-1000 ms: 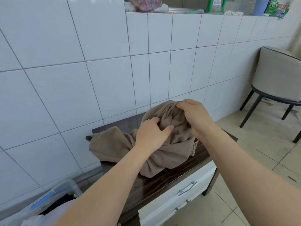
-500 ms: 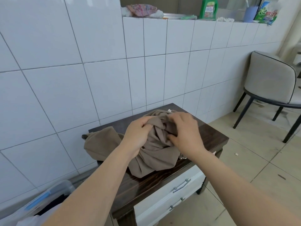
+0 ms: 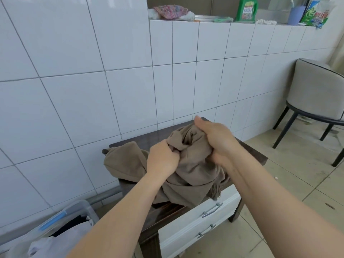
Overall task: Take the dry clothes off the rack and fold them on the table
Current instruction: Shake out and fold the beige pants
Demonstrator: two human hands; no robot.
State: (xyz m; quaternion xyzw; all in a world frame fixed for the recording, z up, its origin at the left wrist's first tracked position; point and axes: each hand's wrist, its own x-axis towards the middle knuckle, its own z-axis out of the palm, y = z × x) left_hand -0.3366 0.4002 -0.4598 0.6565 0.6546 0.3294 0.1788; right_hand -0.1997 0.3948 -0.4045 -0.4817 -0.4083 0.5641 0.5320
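Observation:
A crumpled taupe cloth (image 3: 191, 168) lies bunched on the small dark wooden table (image 3: 255, 155) against the tiled wall. My left hand (image 3: 163, 159) grips a fold at the middle of the bundle. My right hand (image 3: 216, 140) holds the top right of the bundle, fingers curled into the fabric. One part of the cloth (image 3: 122, 161) spreads out to the left over the table's edge. A fringed end hangs over the front edge above the drawers.
The table has two white drawers (image 3: 201, 222) with metal handles. A clear plastic bin (image 3: 61, 226) with clothes stands at lower left. A grey chair (image 3: 316, 97) stands at right. A ledge above holds a green detergent bottle (image 3: 246, 9), a blue cup and cloths.
Both hands have shifted their hold on the bundle: the right hand moved up to its top right, the left hand now clenches a fold at the middle. The view moved slightly.

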